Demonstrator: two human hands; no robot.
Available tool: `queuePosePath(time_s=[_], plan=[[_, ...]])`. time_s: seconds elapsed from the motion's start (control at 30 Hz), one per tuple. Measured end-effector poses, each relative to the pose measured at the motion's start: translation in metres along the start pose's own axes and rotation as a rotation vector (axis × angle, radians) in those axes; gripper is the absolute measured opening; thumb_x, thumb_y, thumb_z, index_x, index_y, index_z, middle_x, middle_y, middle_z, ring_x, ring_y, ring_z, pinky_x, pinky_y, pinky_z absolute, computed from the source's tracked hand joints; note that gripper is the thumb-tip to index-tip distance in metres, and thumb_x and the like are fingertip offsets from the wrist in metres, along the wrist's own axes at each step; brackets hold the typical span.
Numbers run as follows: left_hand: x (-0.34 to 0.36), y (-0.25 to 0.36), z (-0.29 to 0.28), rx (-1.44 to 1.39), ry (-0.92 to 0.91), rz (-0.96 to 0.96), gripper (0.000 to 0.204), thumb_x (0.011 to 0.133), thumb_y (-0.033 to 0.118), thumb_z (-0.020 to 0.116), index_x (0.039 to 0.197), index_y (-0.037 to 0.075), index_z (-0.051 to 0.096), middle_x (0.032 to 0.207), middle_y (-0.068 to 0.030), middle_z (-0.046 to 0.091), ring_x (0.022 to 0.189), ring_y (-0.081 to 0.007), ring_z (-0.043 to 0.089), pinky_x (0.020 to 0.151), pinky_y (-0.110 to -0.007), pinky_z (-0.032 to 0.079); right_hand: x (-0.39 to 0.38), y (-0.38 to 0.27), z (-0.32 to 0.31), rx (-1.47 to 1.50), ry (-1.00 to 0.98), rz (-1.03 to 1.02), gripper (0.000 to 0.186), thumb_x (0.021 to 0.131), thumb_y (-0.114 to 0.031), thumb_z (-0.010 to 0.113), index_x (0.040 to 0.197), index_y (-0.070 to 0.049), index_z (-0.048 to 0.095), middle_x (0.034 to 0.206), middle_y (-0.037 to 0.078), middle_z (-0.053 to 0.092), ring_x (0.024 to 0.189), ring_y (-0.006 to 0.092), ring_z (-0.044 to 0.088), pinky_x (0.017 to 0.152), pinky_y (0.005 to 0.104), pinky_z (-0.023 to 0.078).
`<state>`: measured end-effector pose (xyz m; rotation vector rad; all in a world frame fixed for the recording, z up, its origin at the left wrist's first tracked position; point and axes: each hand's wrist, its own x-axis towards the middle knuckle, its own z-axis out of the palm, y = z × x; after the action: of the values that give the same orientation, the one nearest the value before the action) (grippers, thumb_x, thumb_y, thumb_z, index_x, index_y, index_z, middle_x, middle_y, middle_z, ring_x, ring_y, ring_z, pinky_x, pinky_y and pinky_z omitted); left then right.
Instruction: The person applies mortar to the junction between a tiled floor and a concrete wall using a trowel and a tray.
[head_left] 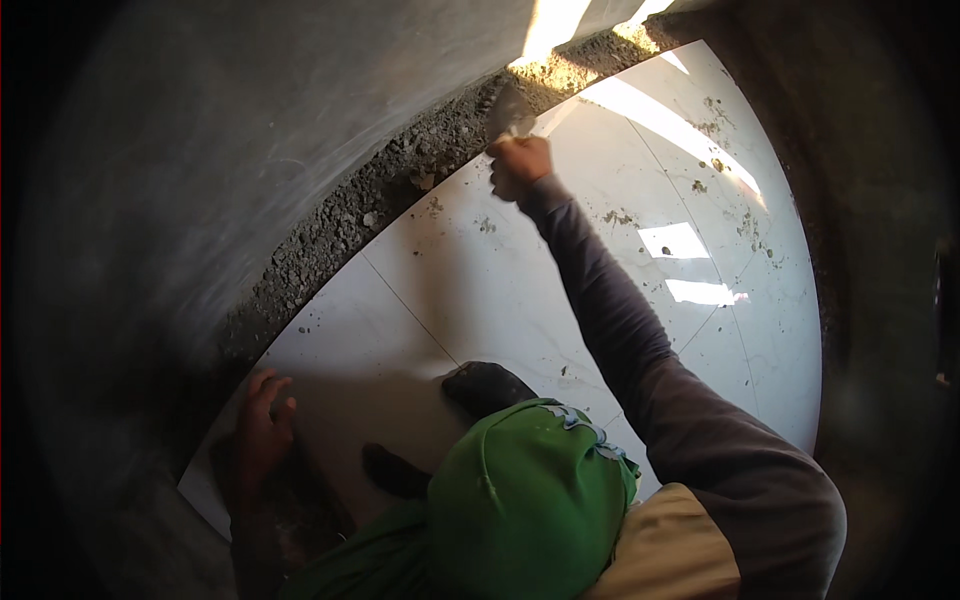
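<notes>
My right hand [520,170] is shut on the handle of a trowel [508,105], its slightly blurred blade held at the strip of crumbly grey mortar [370,190] between the wall and the white tile floor [500,280]. At the lower left, my left hand [270,420] has its fingers apart with nothing visible in them, over the shaded tile edge near the wall.
A grey wall [200,150] runs along the upper left. My dark-covered feet [485,390] rest on the tiles, beside green cloth [520,500] of my clothing. Bits of debris [620,218] dot the tiles, and a dark border [850,350] lies at the right.
</notes>
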<state>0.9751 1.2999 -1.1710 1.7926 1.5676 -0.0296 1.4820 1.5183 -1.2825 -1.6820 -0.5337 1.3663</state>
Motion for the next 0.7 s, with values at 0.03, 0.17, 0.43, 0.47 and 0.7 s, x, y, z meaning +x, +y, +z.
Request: queuePosePath(time_s=[0.03,0.17,0.43,0.47,0.7], plan=[[0.001,0.0,0.001,0.002,0.001,-0.003,0.04,0.106,0.027,0.065,0.133,-0.003,0.07,0.151,-0.024,0.059,0.141,-0.0447,0.058,0.119,-0.051,0.045,-0.021,0.024,0.028,-0.082,-0.056,0.023,0.019,0.096,-0.013,0.072,0.085,0.001,0.064,0.065,0.006,0.059,0.05,0.0206,0.062,0.041,0.0397,0.049],[0.006,0.003,-0.004,0.004,0.007,0.05,0.039,0.104,0.024,0.066,0.132,-0.003,0.07,0.151,-0.0233,0.059,0.141,-0.0436,0.059,0.12,-0.05,0.045,-0.123,0.058,0.071,-0.297,-0.37,-0.017,0.022,0.093,-0.016,0.066,0.082,0.003,0.069,0.064,0.013,0.067,0.053,0.0243,0.072,0.052,0.0423,0.06],[0.006,-0.001,0.0,0.013,0.001,0.009,0.043,0.107,0.031,0.065,0.133,-0.004,0.07,0.151,-0.0252,0.059,0.141,-0.0448,0.058,0.12,-0.05,0.044,-0.066,0.023,0.053,-0.319,-0.012,-0.055,0.02,0.093,-0.013,0.068,0.085,0.005,0.068,0.07,0.014,0.07,0.054,0.0239,0.072,0.049,0.0405,0.06],[0.013,0.004,0.004,-0.01,-0.009,0.058,0.043,0.107,0.03,0.065,0.133,-0.004,0.07,0.15,-0.0257,0.059,0.142,-0.0449,0.058,0.12,-0.05,0.045,-0.077,0.055,0.077,-0.341,-0.058,-0.102,0.021,0.095,-0.013,0.068,0.085,0.006,0.065,0.069,0.013,0.068,0.053,0.0224,0.07,0.045,0.0384,0.058],[0.022,-0.003,-0.011,-0.003,0.036,0.052,0.041,0.106,0.027,0.064,0.134,-0.003,0.069,0.151,-0.0261,0.059,0.144,-0.0446,0.056,0.121,-0.05,0.044,-0.138,0.046,0.067,-0.308,-0.324,-0.085,0.018,0.096,-0.015,0.069,0.091,0.002,0.066,0.066,0.011,0.068,0.051,0.0206,0.069,0.046,0.0387,0.058]])
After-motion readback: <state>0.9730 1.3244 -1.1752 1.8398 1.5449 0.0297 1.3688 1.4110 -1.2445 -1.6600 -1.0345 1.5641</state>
